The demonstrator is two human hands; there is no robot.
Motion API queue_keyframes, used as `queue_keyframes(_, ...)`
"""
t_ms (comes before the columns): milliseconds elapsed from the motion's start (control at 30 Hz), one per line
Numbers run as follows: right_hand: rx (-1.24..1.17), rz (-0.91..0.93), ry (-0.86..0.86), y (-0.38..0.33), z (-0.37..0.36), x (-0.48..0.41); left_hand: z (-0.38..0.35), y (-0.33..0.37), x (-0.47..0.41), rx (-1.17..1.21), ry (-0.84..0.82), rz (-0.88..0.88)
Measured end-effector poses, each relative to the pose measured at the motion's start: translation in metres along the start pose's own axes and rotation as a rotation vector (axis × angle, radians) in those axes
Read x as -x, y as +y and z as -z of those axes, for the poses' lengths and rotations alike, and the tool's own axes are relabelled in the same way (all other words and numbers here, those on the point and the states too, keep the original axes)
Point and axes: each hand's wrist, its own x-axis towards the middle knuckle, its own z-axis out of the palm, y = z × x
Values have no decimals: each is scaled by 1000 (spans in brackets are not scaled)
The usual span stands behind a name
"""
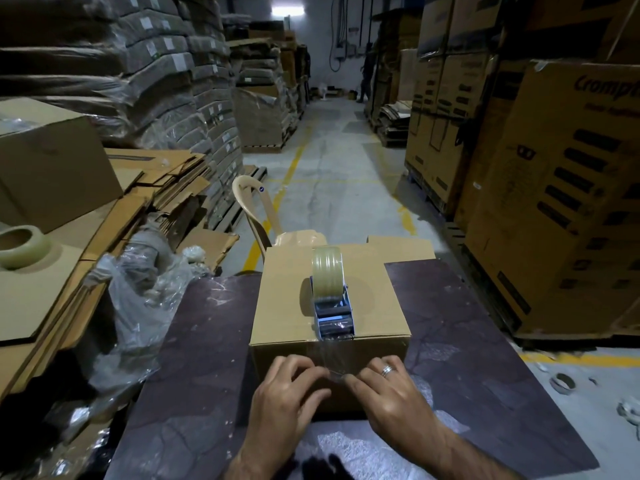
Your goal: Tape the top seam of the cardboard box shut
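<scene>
On one box: one dispenser (two hands pressing tape).

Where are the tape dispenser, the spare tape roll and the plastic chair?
Blue tape dispenser (pixel 331 308), head view: its metal frame.
Clear spare tape roll (pixel 21 244), head view: its rim.
Beige plastic chair (pixel 246 192), head view: its backrest.

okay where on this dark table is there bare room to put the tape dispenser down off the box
Bare table lies right of the cardboard box, out to the far-right corner, and left of it up to the crumpled plastic sheeting. The near strip is crowded: left hand, right hand, tape end, and bubble wrap. The tape dispenser sits on the box top.
</scene>
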Motion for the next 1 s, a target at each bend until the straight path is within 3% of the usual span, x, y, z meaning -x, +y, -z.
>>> queue_keyframes(300,-100,-62,-15,0,12,-6,1,0,-6,8,25,-19)
queue_keyframes(567,-785,-681,133,-17,31,-7,2,8,-6,127,83,-3)
queue_keyframes(700,-777,-712,174,-11,33,-4,0,6,-4,168,102,75)
queue_keyframes(867,-620,-590,-5,5,16,0,-1,7,-4,186,105,99)
queue_keyframes(1000,-687,-627,-38,9,3,-2,-1,9,-4,207,98,139)
